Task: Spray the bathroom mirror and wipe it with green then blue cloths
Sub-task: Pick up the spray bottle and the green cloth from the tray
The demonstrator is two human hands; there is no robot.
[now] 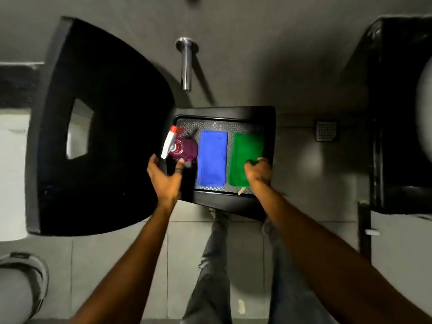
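Note:
A black tray [270, 127] with a patterned metal floor stands below me. On it, from left to right, are a purple spray bottle [184, 148] with a white and red trigger head, a folded blue cloth [212, 157] and a folded green cloth [243, 153]. My left hand [164, 177] is spread open just in front of the bottle, its fingers close to the bottle but not around it. My right hand [258, 173] rests on the near right part of the green cloth, fingers curled onto the fabric. The mirror is not in sight.
A large black basin [105, 127] with a rectangular opening fills the left. A chrome spout [186, 64] sticks out of the grey wall above the tray. A floor drain [326, 131] lies to the right, a black fixture [402, 113] further right. My legs stand on grey tiles.

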